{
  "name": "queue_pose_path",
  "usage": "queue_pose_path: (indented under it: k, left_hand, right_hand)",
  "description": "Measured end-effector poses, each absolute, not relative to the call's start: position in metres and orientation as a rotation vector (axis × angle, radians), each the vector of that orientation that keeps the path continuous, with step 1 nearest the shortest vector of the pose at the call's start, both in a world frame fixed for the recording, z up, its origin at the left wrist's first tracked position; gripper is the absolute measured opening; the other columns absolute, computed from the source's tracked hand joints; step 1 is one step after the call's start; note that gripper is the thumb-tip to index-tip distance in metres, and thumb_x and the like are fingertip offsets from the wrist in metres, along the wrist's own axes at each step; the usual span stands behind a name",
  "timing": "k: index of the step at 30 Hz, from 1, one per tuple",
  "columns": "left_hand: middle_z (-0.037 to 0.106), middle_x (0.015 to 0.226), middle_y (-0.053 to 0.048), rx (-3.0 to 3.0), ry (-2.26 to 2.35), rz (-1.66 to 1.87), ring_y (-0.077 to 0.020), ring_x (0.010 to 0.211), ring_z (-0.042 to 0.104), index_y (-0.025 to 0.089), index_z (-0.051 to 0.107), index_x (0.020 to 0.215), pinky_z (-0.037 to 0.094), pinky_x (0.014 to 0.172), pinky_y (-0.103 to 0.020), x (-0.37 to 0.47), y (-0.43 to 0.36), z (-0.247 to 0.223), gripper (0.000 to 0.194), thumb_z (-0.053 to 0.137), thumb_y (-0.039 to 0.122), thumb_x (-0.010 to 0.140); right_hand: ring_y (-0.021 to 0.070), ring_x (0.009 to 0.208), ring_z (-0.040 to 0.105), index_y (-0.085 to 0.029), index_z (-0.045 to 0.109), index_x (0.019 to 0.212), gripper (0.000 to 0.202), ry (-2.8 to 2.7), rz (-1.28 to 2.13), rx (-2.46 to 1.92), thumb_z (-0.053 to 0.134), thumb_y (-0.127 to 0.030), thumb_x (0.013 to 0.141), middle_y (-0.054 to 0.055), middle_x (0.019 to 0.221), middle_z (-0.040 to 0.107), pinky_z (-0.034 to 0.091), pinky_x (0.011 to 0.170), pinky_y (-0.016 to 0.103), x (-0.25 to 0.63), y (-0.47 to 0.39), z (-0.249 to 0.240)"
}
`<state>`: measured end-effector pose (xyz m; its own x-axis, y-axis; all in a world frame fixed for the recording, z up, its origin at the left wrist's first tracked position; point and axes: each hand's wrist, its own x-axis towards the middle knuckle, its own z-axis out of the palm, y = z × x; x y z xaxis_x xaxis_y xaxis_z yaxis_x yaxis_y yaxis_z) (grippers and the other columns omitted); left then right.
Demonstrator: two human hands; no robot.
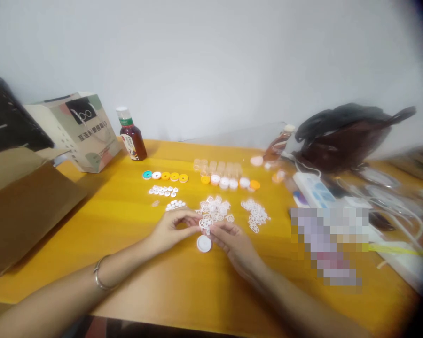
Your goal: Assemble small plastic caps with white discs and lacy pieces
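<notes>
Between both hands is a small white plastic piece with cut-out holes, like a spoked wheel (206,223). My left hand (172,228) pinches its left side with thumb and fingers. On the right, the fingertips of my right hand (235,240) close on its lower edge. Just below them, a round white cap-like disc (204,243) lies flat on the table. Behind the hands is a loose pile of similar white openwork pieces (215,206), and a second pile (255,214) lies to the right. Small white round pieces (176,204) sit beyond my left hand.
Rows of coloured rings (165,176) and white and orange caps (224,182) stand farther back, with clear containers (220,168) behind. A cardboard box (31,206), paper bag (88,131) and sauce bottle (132,138) are left. A power strip (313,190), cables and dark bag (341,136) occupy the right.
</notes>
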<state>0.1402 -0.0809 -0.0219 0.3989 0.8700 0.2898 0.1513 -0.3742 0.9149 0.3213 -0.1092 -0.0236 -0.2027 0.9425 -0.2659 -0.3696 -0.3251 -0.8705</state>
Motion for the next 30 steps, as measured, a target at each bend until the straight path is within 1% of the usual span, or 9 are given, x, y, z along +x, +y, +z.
queue_pose_path:
  k: [5,10,14,16,19,21,25,30]
  left_hand:
    - [0.064,0.085,-0.007,1.966,0.980,1.028,-0.0135,0.073,0.058,0.015,0.063,0.095,0.049,0.069,-0.028,0.1384,-0.0845,-0.0202,0.028,0.065,0.031,0.072]
    - [0.065,0.089,-0.007,2.149,1.020,1.031,-0.0148,0.079,0.059,0.017,0.062,0.098,0.049,0.071,-0.028,0.1379,-0.0884,-0.0186,0.027,0.062,0.031,0.075]
    - [0.065,0.089,-0.007,2.209,1.020,1.024,-0.0150,0.080,0.060,0.017,0.063,0.095,0.049,0.074,-0.029,0.1380,-0.0897,-0.0168,0.023,0.059,0.030,0.077]
    - [0.065,0.087,-0.006,2.218,1.027,1.027,-0.0149,0.078,0.060,0.016,0.062,0.095,0.049,0.073,-0.029,0.1372,-0.0889,-0.0158,0.023,0.059,0.030,0.076]
    - [0.064,0.084,-0.006,2.222,1.042,1.062,-0.0144,0.075,0.059,0.016,0.062,0.095,0.048,0.068,-0.028,0.1351,-0.0865,-0.0137,0.024,0.060,0.029,0.075]
    - [0.063,0.085,-0.006,2.234,1.026,1.101,-0.0143,0.076,0.058,0.016,0.061,0.097,0.048,0.068,-0.028,0.1339,-0.0855,-0.0126,0.024,0.060,0.026,0.075]
    - [0.062,0.090,-0.008,2.292,0.923,1.203,-0.0153,0.083,0.057,0.016,0.060,0.101,0.048,0.074,-0.030,0.1352,-0.0872,-0.0131,0.026,0.061,0.023,0.075]
    - [0.062,0.093,-0.009,2.364,0.916,1.166,-0.0167,0.086,0.058,0.016,0.060,0.102,0.048,0.077,-0.031,0.1387,-0.0907,-0.0157,0.026,0.060,0.021,0.077]
  right_hand:
    - [0.0092,0.062,0.054,-0.018,0.067,0.066,0.017,-0.974,1.629,-1.064,0.073,-0.033,0.062,-0.001,0.065,0.064,0.042,0.066,0.024,0.3222,-0.1090,-0.0239]
    - [0.0090,0.061,0.053,-0.017,0.067,0.066,0.017,-1.044,1.600,-1.091,0.072,-0.034,0.063,-0.002,0.064,0.064,0.041,0.065,0.023,0.3218,-0.1090,-0.0207]
    - [0.0092,0.059,0.054,-0.016,0.066,0.065,0.019,-1.031,1.615,-1.104,0.072,-0.034,0.062,-0.001,0.062,0.063,0.043,0.063,0.024,0.3214,-0.1093,-0.0227]
    - [0.0101,0.060,0.057,-0.016,0.066,0.066,0.020,-0.981,1.652,-1.098,0.073,-0.034,0.061,-0.001,0.064,0.064,0.046,0.066,0.025,0.3214,-0.1096,-0.0231]
    - [0.0131,0.069,0.063,-0.016,0.066,0.069,0.023,-0.844,1.722,-1.082,0.075,-0.034,0.058,0.001,0.071,0.068,0.048,0.075,0.028,0.3215,-0.1099,-0.0204]
    - [0.0147,0.074,0.065,-0.016,0.066,0.070,0.023,-0.770,1.751,-1.085,0.077,-0.032,0.057,0.002,0.074,0.069,0.048,0.080,0.029,0.3213,-0.1099,-0.0176]
    - [0.0137,0.072,0.065,-0.016,0.067,0.070,0.023,-0.738,1.774,-1.087,0.078,-0.031,0.056,0.001,0.072,0.069,0.049,0.080,0.028,0.3203,-0.1103,-0.0160]
    - [0.0106,0.070,0.063,-0.016,0.069,0.072,0.021,-0.768,1.810,-1.042,0.077,-0.030,0.058,0.000,0.071,0.067,0.049,0.079,0.025,0.3194,-0.1114,-0.0171]
